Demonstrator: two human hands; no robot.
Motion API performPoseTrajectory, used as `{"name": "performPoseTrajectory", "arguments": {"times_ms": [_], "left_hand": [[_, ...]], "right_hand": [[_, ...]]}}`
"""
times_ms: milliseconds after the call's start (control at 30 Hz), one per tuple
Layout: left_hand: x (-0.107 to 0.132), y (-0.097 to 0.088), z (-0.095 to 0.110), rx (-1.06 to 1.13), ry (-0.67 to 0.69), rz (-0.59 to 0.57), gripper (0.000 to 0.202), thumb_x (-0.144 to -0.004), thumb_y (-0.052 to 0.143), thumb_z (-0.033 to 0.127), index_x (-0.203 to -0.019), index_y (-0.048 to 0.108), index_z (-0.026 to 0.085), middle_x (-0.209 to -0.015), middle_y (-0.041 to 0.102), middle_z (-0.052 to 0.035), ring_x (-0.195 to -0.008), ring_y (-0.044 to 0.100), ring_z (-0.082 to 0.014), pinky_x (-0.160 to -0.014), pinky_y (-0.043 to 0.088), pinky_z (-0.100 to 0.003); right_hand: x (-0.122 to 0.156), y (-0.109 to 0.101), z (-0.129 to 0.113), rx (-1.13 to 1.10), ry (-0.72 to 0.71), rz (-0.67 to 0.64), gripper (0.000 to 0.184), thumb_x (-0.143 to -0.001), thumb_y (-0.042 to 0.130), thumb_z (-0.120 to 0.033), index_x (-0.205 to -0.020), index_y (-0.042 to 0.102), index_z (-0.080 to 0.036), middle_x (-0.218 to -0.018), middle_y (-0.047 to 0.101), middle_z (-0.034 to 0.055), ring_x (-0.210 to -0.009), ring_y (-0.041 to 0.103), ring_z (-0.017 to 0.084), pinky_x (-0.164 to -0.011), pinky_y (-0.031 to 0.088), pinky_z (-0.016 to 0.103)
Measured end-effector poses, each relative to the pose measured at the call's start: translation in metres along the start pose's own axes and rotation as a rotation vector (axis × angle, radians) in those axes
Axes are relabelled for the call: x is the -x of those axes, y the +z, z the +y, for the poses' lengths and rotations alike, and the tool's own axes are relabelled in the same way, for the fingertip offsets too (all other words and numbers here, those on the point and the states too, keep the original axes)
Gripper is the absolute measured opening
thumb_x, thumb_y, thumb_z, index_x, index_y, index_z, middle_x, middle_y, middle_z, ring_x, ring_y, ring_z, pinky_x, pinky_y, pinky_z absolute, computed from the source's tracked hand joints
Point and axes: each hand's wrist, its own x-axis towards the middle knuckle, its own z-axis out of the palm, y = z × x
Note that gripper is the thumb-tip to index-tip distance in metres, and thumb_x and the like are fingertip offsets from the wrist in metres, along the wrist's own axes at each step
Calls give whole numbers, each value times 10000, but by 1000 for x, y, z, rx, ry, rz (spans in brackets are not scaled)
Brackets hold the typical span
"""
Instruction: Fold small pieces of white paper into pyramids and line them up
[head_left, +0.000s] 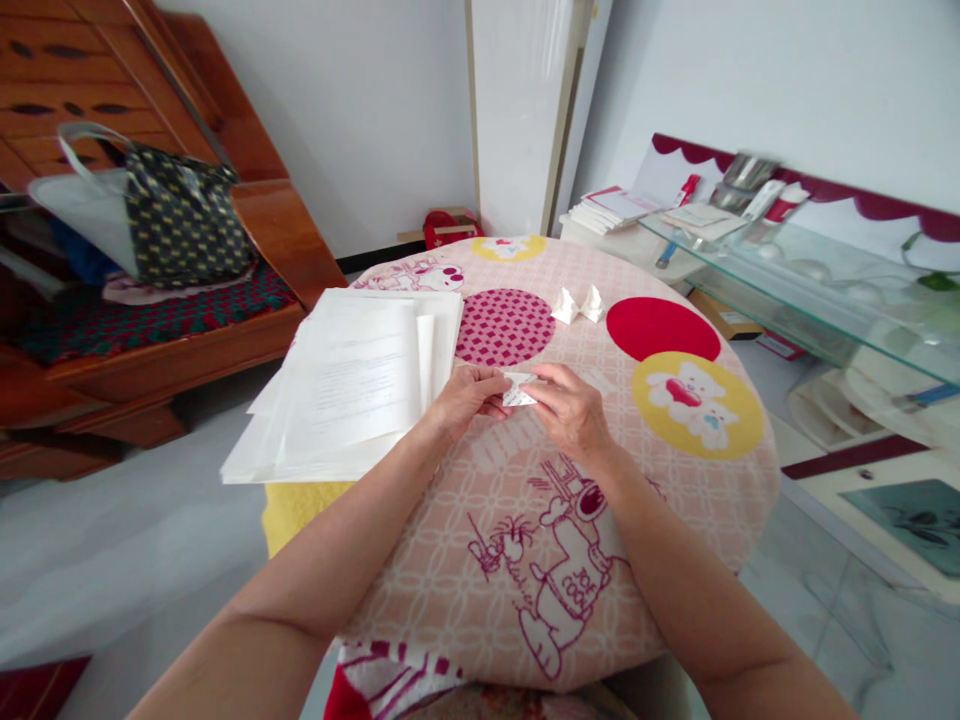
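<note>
A small folded piece of printed white paper (517,390) is pinched between both hands above the middle of the round table. My left hand (471,398) grips its left edge, thumb on top and fingers curled beneath. With its thumb and fingers closed, my right hand (571,405) holds the right side. Just beyond the hands stands a folded white paper shape (577,305) with two pointed peaks. Left of my left hand lies a stack of printed sheets (360,385), uneven at its edges. Part of the held paper is hidden by my fingers.
A pink patterned cloth (465,560) covers the table. To the right is a glass-shelved cabinet (810,290) with papers and metal containers. On the left, a wooden bench (270,215) bears a dotted bag (184,215). A red object (450,228) lies behind the table.
</note>
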Motion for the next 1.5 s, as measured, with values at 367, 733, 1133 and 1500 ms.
{"name": "performPoseTrajectory", "arguments": {"times_ms": [367,733,1133,1500], "left_hand": [[-2,-4,-1,-99,16,-24,294,-750,781,335,-616,604,141,-523,618,2,-434,555,-77,-442,450,-172],[1,-6,2,-207,15,-77,238,-746,745,286,-609,630,129,-527,601,-1,-454,560,-87,-448,456,-189],[1,-3,-1,-203,53,-95,193,-740,731,306,-731,718,114,-645,676,-27,-536,606,-101,-528,499,-208],[2,0,-1,-153,28,-122,190,-754,720,287,-658,726,123,-617,686,-33,-528,603,-100,-529,488,-202]], "right_hand": [[-2,-3,-2,-62,7,-80,236,-940,569,-147,-983,785,-231,-1108,710,97,-984,678,220,-855,556,346],[-9,-4,-2,-369,197,-96,121,-875,672,-267,-817,767,-219,-866,719,64,-819,668,204,-744,537,330],[-9,1,-10,-654,686,-70,178,-686,771,-341,-654,691,-186,-573,643,5,-522,536,133,-509,407,257],[-11,2,-16,-707,820,-9,170,-649,774,-308,-597,673,-182,-532,646,11,-496,555,133,-491,421,255]]}}
